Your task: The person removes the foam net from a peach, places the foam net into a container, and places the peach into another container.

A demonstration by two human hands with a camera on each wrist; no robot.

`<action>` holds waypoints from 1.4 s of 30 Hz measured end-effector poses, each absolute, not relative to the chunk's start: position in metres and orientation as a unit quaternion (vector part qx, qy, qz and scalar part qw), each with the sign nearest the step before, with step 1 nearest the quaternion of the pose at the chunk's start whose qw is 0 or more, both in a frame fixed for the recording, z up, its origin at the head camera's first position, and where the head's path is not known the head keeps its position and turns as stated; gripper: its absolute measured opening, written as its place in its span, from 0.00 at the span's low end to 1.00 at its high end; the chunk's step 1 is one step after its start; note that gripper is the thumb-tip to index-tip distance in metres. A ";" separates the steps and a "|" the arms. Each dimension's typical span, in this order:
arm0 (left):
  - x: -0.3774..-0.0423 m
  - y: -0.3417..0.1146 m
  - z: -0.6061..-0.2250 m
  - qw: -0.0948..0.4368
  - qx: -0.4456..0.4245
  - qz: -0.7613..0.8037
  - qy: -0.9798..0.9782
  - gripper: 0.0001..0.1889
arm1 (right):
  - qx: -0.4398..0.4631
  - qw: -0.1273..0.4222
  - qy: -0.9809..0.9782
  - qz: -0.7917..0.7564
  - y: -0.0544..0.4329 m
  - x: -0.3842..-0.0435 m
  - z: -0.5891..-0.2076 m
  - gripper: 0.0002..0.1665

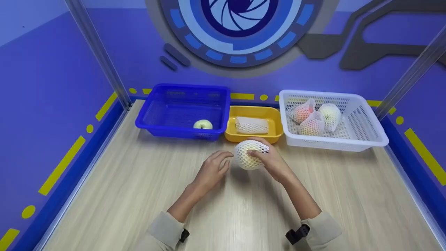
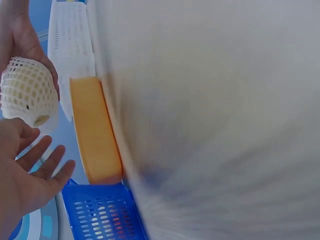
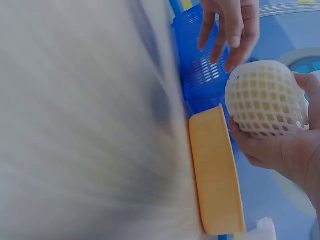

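Note:
A round, pale yellow fruit in a white foam net sleeve [image 1: 249, 155] is held above the table by my right hand [image 1: 275, 161], thumb on the near side. The right wrist view shows the netted fruit [image 3: 265, 97] between thumb and fingers. My left hand [image 1: 210, 170] is just left of it, holding nothing; its fingers are spread in the left wrist view. One end of the fruit [image 2: 30, 92] shows through the net's opening there. Beyond the hands, a white foam net sleeve [image 1: 251, 125] lies in the yellow tray [image 1: 231, 136].
A blue basket [image 1: 150, 128] at back left contains one pale green fruit [image 1: 203, 124]. The white basket [image 1: 334, 142] at back right contains several netted fruits, two reddish [image 1: 311, 124] and one pale [image 1: 330, 115]. Blue panels [image 1: 115, 52] wall the wooden table [image 1: 139, 195].

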State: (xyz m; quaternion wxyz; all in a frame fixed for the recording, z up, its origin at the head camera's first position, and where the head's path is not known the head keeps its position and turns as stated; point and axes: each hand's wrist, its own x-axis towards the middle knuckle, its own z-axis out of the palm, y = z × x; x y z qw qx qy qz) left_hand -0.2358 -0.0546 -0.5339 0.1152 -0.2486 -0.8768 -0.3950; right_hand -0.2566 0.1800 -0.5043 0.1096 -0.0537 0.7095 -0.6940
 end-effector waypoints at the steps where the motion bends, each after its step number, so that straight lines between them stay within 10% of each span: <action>1: -0.236 -0.053 -0.533 0.125 -0.253 -0.421 -0.862 0.10 | -0.048 0.125 0.678 -0.723 0.179 -0.255 -0.503 0.33; 16: -0.239 -0.042 -0.518 0.216 -0.269 -0.578 -0.740 0.08 | -0.028 0.198 0.511 -0.836 0.176 -0.243 -0.499 0.31; 31: -0.233 -0.047 -0.506 0.101 -0.316 -0.492 -0.805 0.32 | -0.070 0.214 0.500 -0.836 0.172 -0.238 -0.501 0.30; 42: -0.231 -0.041 -0.506 0.137 -0.323 -0.463 -0.814 0.37 | -0.088 0.204 0.527 -0.820 0.171 -0.237 -0.501 0.30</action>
